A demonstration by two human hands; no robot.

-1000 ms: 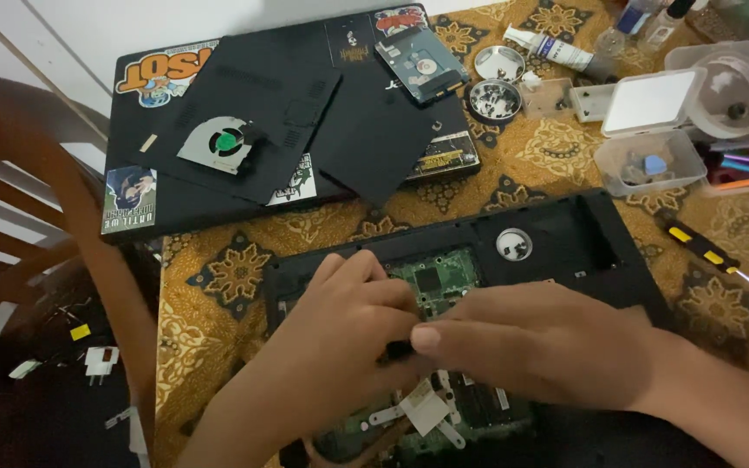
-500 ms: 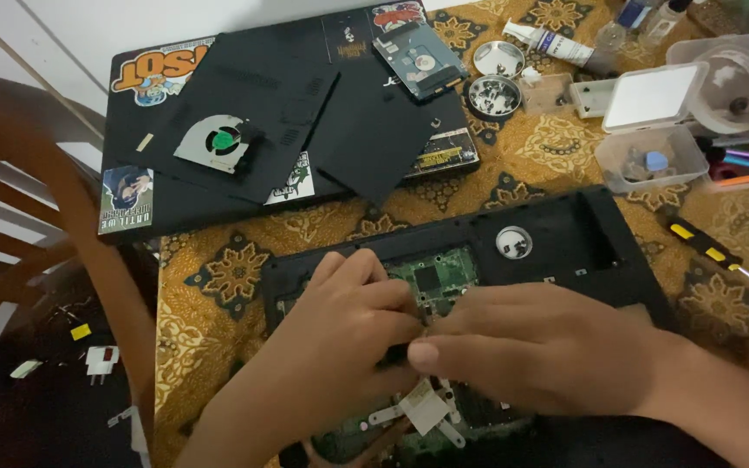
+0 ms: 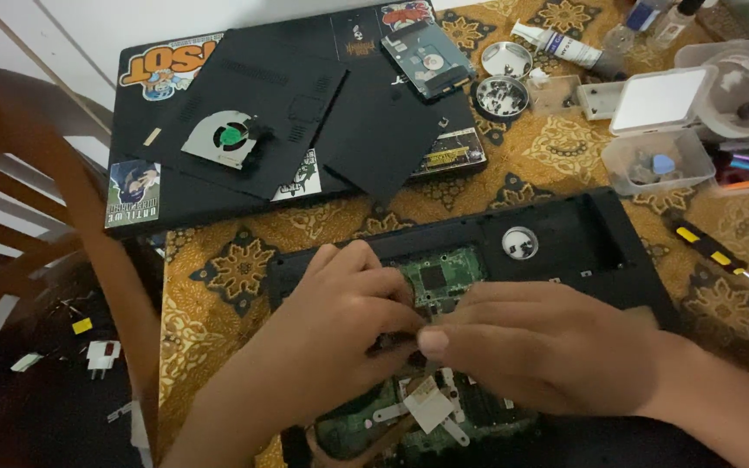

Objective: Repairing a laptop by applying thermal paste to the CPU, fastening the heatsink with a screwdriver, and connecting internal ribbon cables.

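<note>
An opened black laptop base (image 3: 582, 243) lies on the patterned cloth, its green circuit board (image 3: 444, 277) showing. My left hand (image 3: 340, 321) and my right hand (image 3: 548, 342) rest on the board, fingertips meeting over a small part in the middle. What they pinch is hidden under the fingers. Below the hands a pale heat-sink bracket (image 3: 428, 406) sits on the board. A small round silver cell (image 3: 519, 243) sits in the base beyond my right hand.
A black laptop lid with stickers (image 3: 166, 182) lies at the back, bearing loose black cover panels (image 3: 374, 130), a cooling fan (image 3: 223, 139) and a hard drive (image 3: 426, 61). Screw tins (image 3: 500, 94), plastic boxes (image 3: 652, 160) and a yellow-black screwdriver (image 3: 713, 256) lie right. A wooden chair (image 3: 54, 199) stands left.
My hands stay together on the board with only slight finger shifts. The view has drifted a little; nothing else moved.
</note>
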